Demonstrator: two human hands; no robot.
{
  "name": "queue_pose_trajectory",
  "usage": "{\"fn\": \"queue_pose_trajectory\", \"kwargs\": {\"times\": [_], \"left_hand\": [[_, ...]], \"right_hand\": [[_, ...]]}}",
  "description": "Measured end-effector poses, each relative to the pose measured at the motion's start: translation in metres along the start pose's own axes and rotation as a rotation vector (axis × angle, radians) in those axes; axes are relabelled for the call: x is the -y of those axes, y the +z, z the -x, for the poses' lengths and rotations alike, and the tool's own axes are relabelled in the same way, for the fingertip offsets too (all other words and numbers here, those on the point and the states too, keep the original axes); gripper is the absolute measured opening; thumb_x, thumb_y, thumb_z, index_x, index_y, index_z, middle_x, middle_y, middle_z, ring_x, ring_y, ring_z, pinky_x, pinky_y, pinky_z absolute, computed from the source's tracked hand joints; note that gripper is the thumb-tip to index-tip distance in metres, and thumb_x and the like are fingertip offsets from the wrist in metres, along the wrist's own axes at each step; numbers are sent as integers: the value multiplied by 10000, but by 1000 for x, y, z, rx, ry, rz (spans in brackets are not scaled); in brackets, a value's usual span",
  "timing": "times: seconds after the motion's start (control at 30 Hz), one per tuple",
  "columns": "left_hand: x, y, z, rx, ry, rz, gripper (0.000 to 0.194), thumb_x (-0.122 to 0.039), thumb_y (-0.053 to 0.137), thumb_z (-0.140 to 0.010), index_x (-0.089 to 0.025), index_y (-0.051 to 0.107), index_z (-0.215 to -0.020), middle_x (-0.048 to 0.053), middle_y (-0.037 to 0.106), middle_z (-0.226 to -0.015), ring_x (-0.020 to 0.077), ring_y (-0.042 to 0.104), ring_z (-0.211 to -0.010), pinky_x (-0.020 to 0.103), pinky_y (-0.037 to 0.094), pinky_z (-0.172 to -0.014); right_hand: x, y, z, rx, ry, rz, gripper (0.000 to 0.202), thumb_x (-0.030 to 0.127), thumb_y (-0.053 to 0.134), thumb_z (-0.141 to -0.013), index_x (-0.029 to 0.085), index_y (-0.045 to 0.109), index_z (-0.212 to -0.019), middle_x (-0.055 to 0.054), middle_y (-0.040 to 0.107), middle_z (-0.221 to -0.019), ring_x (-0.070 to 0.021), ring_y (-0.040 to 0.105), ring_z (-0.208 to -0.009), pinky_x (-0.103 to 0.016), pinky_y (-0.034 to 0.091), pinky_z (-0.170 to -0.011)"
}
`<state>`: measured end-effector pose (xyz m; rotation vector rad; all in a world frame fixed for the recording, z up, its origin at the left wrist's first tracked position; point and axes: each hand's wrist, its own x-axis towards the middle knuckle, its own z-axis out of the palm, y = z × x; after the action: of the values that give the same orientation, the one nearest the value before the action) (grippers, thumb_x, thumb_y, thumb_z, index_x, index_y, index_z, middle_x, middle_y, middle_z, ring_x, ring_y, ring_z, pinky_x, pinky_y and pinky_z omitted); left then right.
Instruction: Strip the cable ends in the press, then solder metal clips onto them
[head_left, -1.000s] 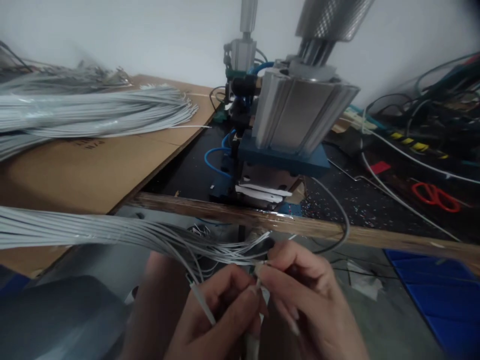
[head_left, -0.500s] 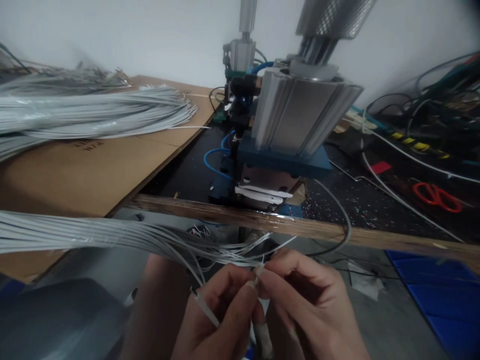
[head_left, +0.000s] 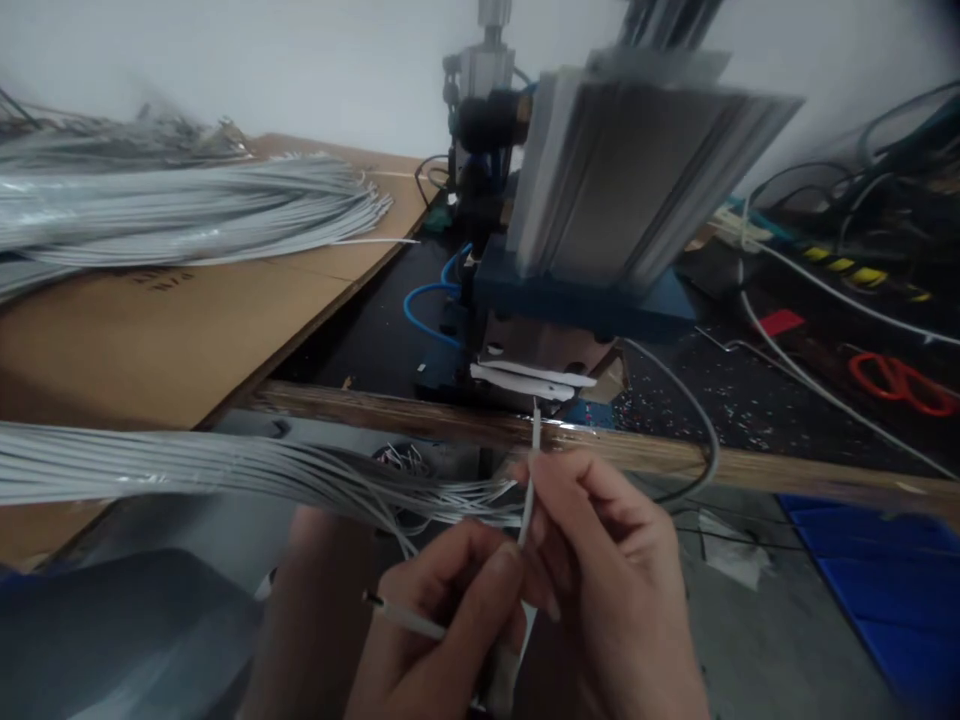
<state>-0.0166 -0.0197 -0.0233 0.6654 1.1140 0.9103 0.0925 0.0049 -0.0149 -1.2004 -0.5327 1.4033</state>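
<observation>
- Pale wall [head_left: 300, 70] at the far side; dark surface [head_left: 352, 340] with wooden near edge, specks scattered right of the machine [head_left: 630, 180].
- Cardboard [head_left: 247, 330] at left carries a wire bundle [head_left: 187, 215]; red scissors [head_left: 904, 382] at right.
- Cable [head_left: 536, 430]: tip just near of the machine's white strips [head_left: 517, 384].
- Right hand [head_left: 600, 540] pinches it below the tip; left hand [head_left: 457, 610] grips lower down.
- I'd keep the tip straight, square to the strips.
</observation>
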Motion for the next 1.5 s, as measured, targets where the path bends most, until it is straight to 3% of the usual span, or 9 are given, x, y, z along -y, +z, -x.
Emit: {"fn": "queue_pose_trajectory", "kwargs": {"times": [0.17, 0.33, 0.47, 0.6, 0.73, 0.83, 1.0, 1.2, 1.5], "left_hand": [[-8, 5, -8, 14, -12, 151, 399, -536, 841, -837, -182, 728, -690, -42, 570, -591, 74, 443, -540, 157, 317, -504], [-14, 12, -15, -17, 65, 130, 341, -405, 779, -920, -190, 704, -666, -56, 529, -578, 80, 364, -525, 185, 310, -494], [-17, 14, -18, 44, 72, 130, 349, -327, 722, -959, -207, 694, -633, -48, 539, -575, 102, 417, -543, 207, 367, -524], [-16, 13, -16, 25, 97, 109, 353, -314, 724, -961, -214, 698, -624, -49, 560, -570, 101, 422, -541, 205, 403, -563], [-13, 15, -17, 36, 29, 191, 353, -353, 777, -923, -205, 692, -614, -50, 534, -572, 99, 415, -548, 201, 334, -496], [-12, 16, -17, 43, 22, 234, 334, -368, 797, -910, -198, 705, -638, -53, 539, -570, 90, 396, -537, 194, 324, -484], [-11, 16, -17, 46, 47, 210, 358, -348, 776, -931, -190, 682, -624, -60, 531, -561, 74, 361, -511, 182, 340, -488], [-13, 17, -20, 41, 18, 203, 340, -376, 767, -926, -201, 675, -649, -68, 526, -567, 78, 376, -505, 204, 363, -491], [-11, 13, -16, 32, -1, 191, 350, -368, 752, -936, -200, 661, -642, -70, 520, -565, 78, 374, -507, 201, 365, -501]], "right_hand": [[7, 15, -17, -58, -21, -111, 221, 277, 921, -694, 206, 722, -630, 88, 508, -458, -17, 371, -365, -120, 293, -347], [12, 21, -22, -114, 37, -107, 205, 297, 919, -691, 218, 735, -647, 94, 462, -441, -25, 368, -362, -122, 265, -320], [10, 18, -18, -240, -79, -52, 261, 372, 904, -715, 229, 699, -642, 90, 455, -459, -39, 360, -370, -130, 285, -318], [10, 12, -18, -206, -59, 52, 274, 414, 911, -711, 233, 710, -669, 78, 482, -482, -57, 405, -396, -146, 322, -339], [10, 6, -21, -117, -50, 123, 247, 408, 873, -772, 244, 696, -718, 73, 493, -505, -76, 422, -397, -180, 330, -331], [10, 5, -22, -136, -99, 103, 279, 420, 829, -822, 238, 655, -703, 69, 470, -519, -76, 398, -397, -191, 320, -325], [9, 6, -23, -116, -38, 110, 239, 414, 878, -762, 247, 709, -742, 77, 462, -520, -68, 392, -377, -172, 327, -296], [-2, 0, -24, -103, -128, 53, 227, 400, 806, -868, 252, 683, -748, 69, 491, -570, -63, 435, -418, -136, 361, -331], [12, 8, -22, -110, -39, 64, 253, 386, 887, -764, 238, 705, -666, 76, 461, -505, -48, 383, -376, -143, 325, -306]]}}
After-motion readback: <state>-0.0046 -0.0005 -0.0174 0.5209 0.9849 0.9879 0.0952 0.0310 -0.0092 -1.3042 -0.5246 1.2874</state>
